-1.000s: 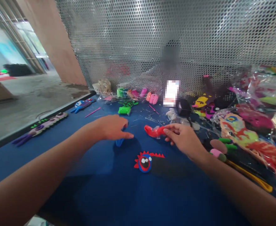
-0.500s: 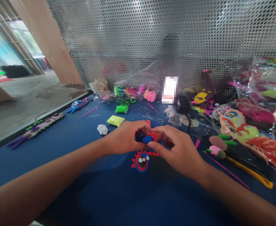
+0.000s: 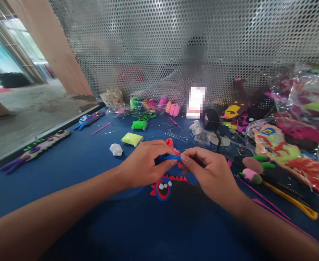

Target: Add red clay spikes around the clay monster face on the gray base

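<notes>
Between my two hands stretches a strip of blue modelling clay (image 3: 173,158). My left hand (image 3: 145,163) pinches its left part between thumb and fingers. At the other end, my right hand (image 3: 207,167) grips it with thumb and fingertips. Just beyond the hands lies red modelling clay (image 3: 169,142), partly hidden. Below them, flat on the blue table, is a clay figure (image 3: 163,190) with a big ringed eye, red spikes and a black body.
To the left are a white clay lump (image 3: 116,149), a yellow clay packet (image 3: 132,139) and a green clay packet (image 3: 139,125). Modelling tools (image 3: 290,195) and bagged clay figures (image 3: 281,145) crowd the right. A perforated metal panel (image 3: 148,40) rises behind a bright phone screen (image 3: 196,102).
My hands have moved slightly apart, and the blue clay now shows as a longer strip between them. More of the red clay behind is visible.
</notes>
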Motion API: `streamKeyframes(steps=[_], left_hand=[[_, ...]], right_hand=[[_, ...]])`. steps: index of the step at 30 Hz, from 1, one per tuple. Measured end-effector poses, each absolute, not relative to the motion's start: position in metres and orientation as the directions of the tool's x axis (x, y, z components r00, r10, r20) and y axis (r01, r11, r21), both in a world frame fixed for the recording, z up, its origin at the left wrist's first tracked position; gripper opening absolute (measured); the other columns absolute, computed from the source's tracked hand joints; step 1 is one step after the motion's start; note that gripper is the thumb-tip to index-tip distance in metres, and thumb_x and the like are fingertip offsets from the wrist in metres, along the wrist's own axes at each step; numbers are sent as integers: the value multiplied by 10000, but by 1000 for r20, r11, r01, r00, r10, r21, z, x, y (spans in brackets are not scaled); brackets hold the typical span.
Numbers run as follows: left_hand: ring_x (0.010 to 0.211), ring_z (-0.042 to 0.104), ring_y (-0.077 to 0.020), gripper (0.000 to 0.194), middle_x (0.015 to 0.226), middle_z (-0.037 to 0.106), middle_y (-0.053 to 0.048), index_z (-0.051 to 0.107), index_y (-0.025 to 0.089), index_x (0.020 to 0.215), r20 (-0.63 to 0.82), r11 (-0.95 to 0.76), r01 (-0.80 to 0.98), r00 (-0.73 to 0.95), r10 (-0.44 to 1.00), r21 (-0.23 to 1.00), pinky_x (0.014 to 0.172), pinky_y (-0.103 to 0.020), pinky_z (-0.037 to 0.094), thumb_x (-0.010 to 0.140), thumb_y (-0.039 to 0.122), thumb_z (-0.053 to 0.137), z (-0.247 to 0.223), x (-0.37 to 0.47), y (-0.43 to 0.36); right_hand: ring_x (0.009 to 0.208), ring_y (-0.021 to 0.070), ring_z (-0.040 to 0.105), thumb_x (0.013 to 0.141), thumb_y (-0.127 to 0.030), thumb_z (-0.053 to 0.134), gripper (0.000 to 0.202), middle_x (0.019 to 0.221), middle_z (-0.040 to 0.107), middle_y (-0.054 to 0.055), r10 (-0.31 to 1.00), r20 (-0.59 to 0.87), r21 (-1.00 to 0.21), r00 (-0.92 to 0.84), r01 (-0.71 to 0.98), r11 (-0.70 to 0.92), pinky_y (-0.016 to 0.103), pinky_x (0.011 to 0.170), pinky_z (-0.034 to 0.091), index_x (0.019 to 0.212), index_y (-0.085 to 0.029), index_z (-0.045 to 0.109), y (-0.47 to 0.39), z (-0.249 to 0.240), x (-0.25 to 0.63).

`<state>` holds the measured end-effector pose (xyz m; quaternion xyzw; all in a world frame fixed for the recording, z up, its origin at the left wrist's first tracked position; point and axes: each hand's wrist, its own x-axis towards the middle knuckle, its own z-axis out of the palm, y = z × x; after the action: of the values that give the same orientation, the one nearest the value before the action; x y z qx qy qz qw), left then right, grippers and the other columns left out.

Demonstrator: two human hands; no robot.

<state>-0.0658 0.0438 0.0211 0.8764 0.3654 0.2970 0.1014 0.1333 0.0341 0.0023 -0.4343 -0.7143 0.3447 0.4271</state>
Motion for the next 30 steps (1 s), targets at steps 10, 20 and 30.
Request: streamKeyframes(steps=[10,20,30], left_hand=[[941,620,-159,209,1024,676,-48,611,187,1080,442,-659,600,492,751,453,809,-299,495,929,241,478,21,-67,48],[857,613,-131,187,972,672,-20,639,205,1034,362,-615,541,506,783,574,770,-272,490,913,308,540,19,-63,43],[706,554,-108,210,803,637,-4,625,155,922,191,-539,530,574,796,655,652,-231,446,931,283,459,27,-67,48]], right_hand=[[638,155,649,845,-288,625,213,743,709,19,954,283,-932,-103,204,299,304,634,542,1024,-212,710,45,-9,138],[800,148,626,837,-277,666,191,937,676,8,891,398,-875,-221,202,441,273,696,509,1020,-281,720,33,-8,132],[601,124,605,843,-290,653,113,662,665,-4,949,277,-945,-151,133,298,257,593,504,814,-198,710,37,-7,135]])
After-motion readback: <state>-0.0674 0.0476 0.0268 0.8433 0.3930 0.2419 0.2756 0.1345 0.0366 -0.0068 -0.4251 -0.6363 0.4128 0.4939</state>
